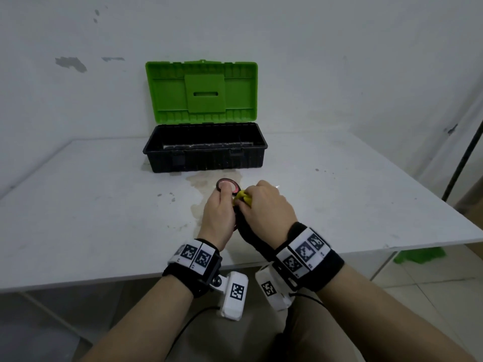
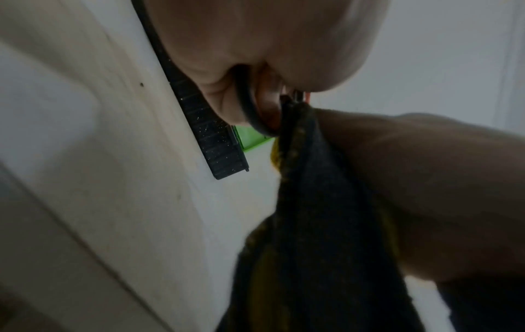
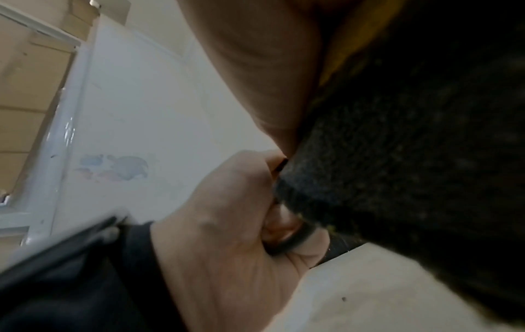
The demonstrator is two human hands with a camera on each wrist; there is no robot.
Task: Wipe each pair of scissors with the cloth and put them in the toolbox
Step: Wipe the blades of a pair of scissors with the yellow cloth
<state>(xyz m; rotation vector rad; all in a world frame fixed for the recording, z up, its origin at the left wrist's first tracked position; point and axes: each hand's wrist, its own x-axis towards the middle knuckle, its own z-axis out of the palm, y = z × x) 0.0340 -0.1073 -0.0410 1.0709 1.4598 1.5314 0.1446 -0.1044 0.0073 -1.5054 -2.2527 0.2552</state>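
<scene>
A pair of scissors with black handle rings lined in red is held over the table's middle. My left hand grips the handles, thumb through one ring. My right hand clutches a dark cloth with yellow edging wrapped round the blades, which are hidden apart from a small glint past the knuckles. The toolbox, black with a raised green lid, stands open behind the hands; its inside is too dark to tell what it holds.
The white table has a brownish stain just ahead of the hands and its front edge close under my wrists. The wall stands right behind the toolbox. A black pole and something green on the floor are off the right side.
</scene>
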